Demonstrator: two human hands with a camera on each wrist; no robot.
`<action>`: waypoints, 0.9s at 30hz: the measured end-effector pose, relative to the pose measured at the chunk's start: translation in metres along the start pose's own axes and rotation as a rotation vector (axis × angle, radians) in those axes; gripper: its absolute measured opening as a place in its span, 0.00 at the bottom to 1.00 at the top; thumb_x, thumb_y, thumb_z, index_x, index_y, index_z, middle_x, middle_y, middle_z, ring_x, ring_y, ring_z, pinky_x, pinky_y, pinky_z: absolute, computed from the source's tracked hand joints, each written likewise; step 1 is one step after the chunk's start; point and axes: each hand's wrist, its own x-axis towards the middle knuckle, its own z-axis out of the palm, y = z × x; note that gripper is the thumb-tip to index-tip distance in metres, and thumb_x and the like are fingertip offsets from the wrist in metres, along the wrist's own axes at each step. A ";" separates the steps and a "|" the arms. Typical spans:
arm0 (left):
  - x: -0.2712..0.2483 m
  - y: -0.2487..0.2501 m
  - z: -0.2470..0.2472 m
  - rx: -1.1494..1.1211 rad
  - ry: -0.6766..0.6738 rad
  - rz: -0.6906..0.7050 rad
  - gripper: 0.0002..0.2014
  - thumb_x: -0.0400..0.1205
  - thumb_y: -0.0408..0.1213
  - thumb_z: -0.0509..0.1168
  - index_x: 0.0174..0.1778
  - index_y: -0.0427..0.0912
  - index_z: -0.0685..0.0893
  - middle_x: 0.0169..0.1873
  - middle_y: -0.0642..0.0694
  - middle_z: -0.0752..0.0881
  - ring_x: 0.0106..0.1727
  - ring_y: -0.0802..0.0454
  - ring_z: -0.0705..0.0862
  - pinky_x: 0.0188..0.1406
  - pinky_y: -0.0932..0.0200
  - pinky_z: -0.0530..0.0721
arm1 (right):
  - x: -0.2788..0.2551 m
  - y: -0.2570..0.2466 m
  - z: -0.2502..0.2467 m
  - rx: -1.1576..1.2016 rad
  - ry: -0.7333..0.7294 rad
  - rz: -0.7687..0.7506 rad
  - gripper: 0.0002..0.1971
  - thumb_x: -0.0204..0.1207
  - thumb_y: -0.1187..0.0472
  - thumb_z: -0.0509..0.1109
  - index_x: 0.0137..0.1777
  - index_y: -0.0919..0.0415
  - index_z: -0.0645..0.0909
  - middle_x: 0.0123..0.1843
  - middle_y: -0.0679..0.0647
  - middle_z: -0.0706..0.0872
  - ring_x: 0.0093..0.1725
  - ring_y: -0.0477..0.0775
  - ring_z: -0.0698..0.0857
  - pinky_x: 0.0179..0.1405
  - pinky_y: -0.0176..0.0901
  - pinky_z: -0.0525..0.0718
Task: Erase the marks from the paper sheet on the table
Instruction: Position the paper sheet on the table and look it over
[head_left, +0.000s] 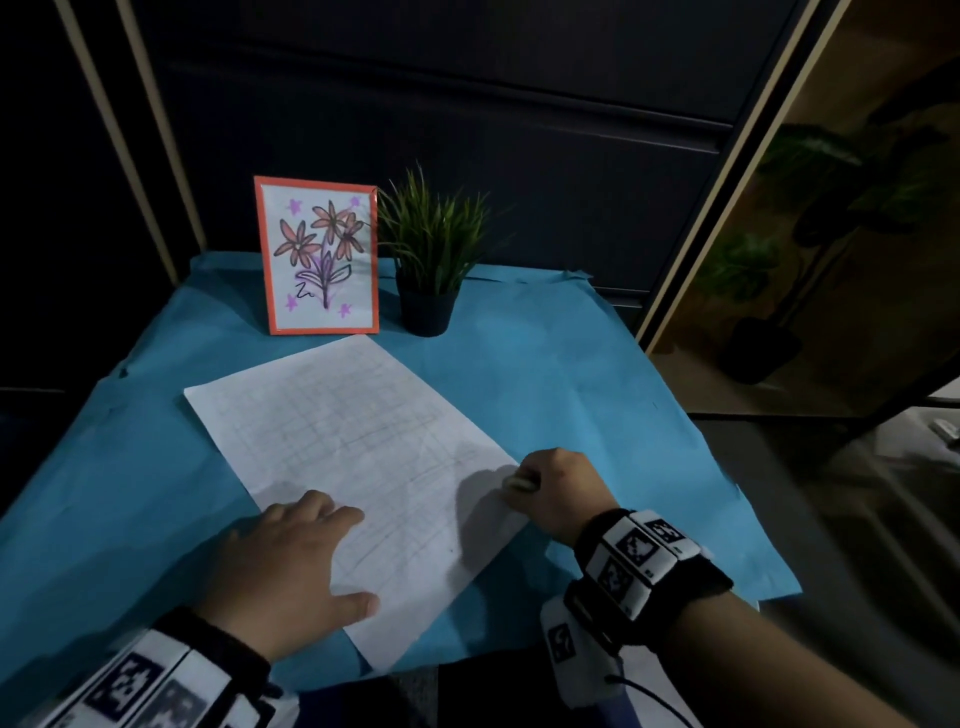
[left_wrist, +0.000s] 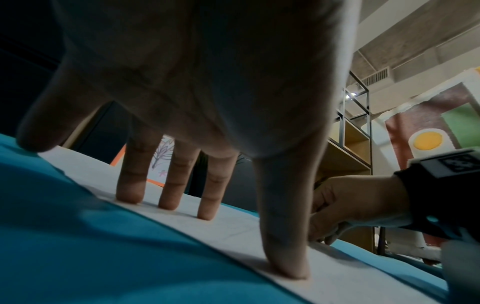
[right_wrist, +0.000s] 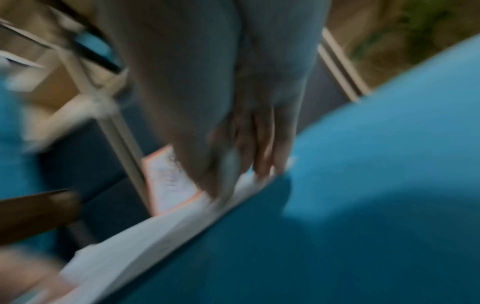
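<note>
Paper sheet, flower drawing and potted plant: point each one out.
paper sheet (head_left: 353, 441), head view, on its bare middle with the faint grid.
flower drawing (head_left: 322, 254), head view, on the white centre inside the orange border.
potted plant (head_left: 427, 306), head view, on the dark pot.

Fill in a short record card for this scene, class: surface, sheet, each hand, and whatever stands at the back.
surface: blue table cover
sheet: white paper sheet with faint grid lines, lying flat and askew
left hand: left hand spread, fingertips pressing the sheet down
right hand: right hand curled at the sheet's right edge, pinching a small pale object, likely an eraser; the wrist view is blurred
back: framed flower drawing upright, beside a potted plant
</note>
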 end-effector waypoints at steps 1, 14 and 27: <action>0.000 -0.001 0.000 -0.006 0.003 0.001 0.40 0.74 0.72 0.59 0.81 0.65 0.54 0.77 0.64 0.58 0.77 0.58 0.62 0.75 0.52 0.67 | -0.003 -0.003 0.001 0.002 -0.009 -0.025 0.20 0.72 0.57 0.71 0.23 0.51 0.65 0.26 0.48 0.70 0.35 0.55 0.72 0.33 0.38 0.67; 0.000 -0.002 0.002 -0.013 0.041 0.009 0.40 0.73 0.73 0.58 0.80 0.66 0.54 0.77 0.66 0.57 0.77 0.60 0.62 0.75 0.52 0.67 | -0.011 -0.011 0.000 -0.077 -0.075 -0.133 0.13 0.70 0.58 0.68 0.25 0.53 0.71 0.32 0.52 0.75 0.37 0.58 0.73 0.35 0.42 0.73; 0.000 -0.001 0.002 0.002 0.030 0.011 0.40 0.74 0.73 0.58 0.81 0.65 0.53 0.77 0.64 0.57 0.77 0.58 0.62 0.75 0.52 0.67 | -0.006 -0.003 -0.008 -0.075 -0.008 -0.051 0.19 0.71 0.60 0.67 0.23 0.50 0.63 0.31 0.54 0.74 0.36 0.57 0.72 0.34 0.40 0.68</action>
